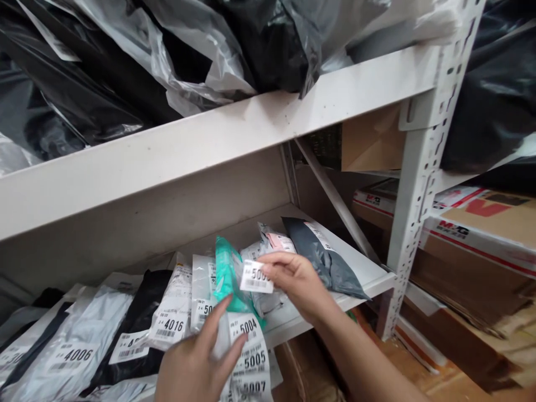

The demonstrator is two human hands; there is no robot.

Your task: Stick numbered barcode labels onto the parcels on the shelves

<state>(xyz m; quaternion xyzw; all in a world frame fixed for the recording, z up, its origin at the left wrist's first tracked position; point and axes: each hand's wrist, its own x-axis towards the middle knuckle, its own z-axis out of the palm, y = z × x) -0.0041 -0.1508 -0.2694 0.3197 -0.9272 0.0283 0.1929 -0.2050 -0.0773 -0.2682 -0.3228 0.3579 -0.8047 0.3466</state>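
Observation:
Between the thumb and fingers of my right hand [291, 279] is a small white barcode label [253, 283]; its number starts with 50 and my fingertips cover the rest. My left hand [196, 357] has its thumb and forefinger spread apart, in front of a strip of labels [255, 363] reading 5004, 5005 and 5007. The thumb tip overlaps the strip; its other fingers are hidden, so whether they touch it is unclear. A teal-green plastic package [227, 273] lies on the shelf just behind the label, beside a clear bag [203, 279] with its own label.
Labelled parcels line the lower shelf, including 4016 [170, 312], 4006 [84, 340] and a dark grey mailer [322, 257]. The upper shelf edge [234, 134] crosses above my hands, with black plastic bags on it. A perforated post [419, 212] and cardboard boxes [481, 262] stand right.

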